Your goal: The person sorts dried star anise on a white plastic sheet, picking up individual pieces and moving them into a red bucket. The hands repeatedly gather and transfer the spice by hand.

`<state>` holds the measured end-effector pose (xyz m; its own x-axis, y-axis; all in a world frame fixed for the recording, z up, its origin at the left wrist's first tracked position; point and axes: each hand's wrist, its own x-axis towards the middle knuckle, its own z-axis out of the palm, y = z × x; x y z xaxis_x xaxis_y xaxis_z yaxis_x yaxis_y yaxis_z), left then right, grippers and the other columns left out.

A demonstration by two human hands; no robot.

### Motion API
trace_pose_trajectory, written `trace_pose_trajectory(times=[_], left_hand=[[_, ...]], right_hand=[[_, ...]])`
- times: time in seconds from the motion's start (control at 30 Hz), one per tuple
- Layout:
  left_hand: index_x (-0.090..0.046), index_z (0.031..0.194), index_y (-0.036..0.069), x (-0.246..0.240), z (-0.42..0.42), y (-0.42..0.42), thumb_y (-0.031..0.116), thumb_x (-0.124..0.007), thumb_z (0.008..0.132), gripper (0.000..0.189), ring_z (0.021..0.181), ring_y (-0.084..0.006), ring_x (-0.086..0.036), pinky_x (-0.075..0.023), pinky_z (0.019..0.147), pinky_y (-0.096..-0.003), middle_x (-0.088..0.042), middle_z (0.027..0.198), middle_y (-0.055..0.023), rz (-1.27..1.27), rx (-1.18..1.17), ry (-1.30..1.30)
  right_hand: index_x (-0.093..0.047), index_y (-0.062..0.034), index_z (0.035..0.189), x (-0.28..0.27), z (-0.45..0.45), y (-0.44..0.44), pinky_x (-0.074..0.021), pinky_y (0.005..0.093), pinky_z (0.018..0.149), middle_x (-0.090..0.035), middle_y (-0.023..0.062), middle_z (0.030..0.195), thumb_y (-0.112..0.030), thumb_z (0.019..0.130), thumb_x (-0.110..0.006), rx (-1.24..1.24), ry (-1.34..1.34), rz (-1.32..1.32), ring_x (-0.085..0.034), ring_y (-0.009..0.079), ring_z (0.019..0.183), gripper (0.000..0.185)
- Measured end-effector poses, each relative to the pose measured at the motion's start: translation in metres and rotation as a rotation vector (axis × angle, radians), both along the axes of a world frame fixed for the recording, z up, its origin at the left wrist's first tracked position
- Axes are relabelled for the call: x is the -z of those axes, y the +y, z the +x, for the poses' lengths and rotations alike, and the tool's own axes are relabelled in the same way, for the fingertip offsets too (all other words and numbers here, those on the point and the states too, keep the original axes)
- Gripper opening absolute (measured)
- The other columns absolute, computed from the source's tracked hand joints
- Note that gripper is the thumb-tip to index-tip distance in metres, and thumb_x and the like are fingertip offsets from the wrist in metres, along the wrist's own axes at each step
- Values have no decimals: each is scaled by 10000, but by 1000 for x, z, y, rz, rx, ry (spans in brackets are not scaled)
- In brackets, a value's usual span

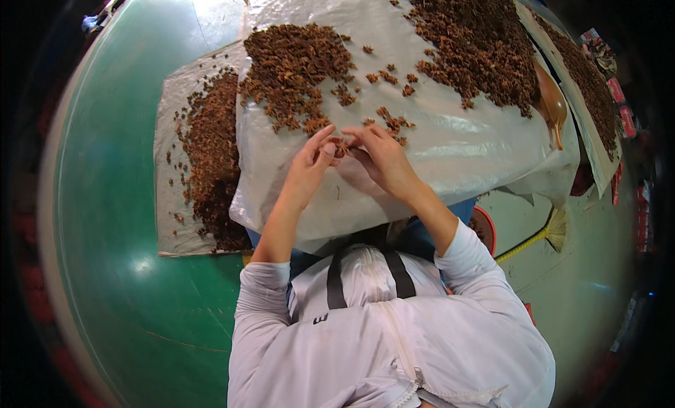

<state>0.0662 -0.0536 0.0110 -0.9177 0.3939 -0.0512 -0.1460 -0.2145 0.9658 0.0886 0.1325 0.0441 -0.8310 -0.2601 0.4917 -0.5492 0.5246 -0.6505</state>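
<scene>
Between the fingertips of both hands is a brown star anise pod (342, 147), held just above a white plastic sheet (453, 165). My left hand (310, 163) pinches it from the left with thumb and fingers. From the right, the thumb and fingers of my right hand (387, 163) meet its other side; they partly hide it. Straight beyond my left hand spreads a pile of star anise (300, 65). A small cluster of pods (393, 122) lies just past my right fingers, and a few loose pods (387, 77) are scattered farther out.
A larger star anise heap (474, 44) covers the far right, with a brown scoop-like object (552, 105) at its edge. Lower left, brown pieces (213, 139) lie on another sheet over green floor (116, 197). A red-rimmed bucket (486, 226) and yellow broom (553, 229) are at right.
</scene>
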Motion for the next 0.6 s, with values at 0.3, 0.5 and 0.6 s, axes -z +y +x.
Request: trace_pose_trajectory(times=[0.3, 0.5, 0.6], left_hand=[[-594, 1112, -3, -17, 13, 1, 1, -601, 909, 203, 930, -113, -581, -459, 853, -232, -628, 1019, -59, 107, -139, -53], [-581, 1078, 5, -1, 10, -37, -13, -602, 894, 186, 877, -100, -581, -470, 800, -219, -612, 960, -30, 218, -541, 70], [-588, 1059, 8, 25, 7, -36, -16, -597, 889, 172, 844, -86, -578, -478, 766, -221, -602, 940, -18, -42, -491, 161]], right_hand=[[-495, -43, 1038, 16, 2, -12, -468, 308, 616, -584, 108, 775, -46, 812, -654, 77, -484, -381, -578, 194, 662, 277], [-568, -27, 962, 47, 12, -24, -488, 367, 662, -595, 121, 745, -48, 807, -624, 201, -244, -181, -585, 270, 692, 166], [-626, -46, 946, 53, 37, -42, -497, 425, 739, -614, 146, 798, -79, 792, -638, -53, -47, 86, -600, 344, 786, 157]])
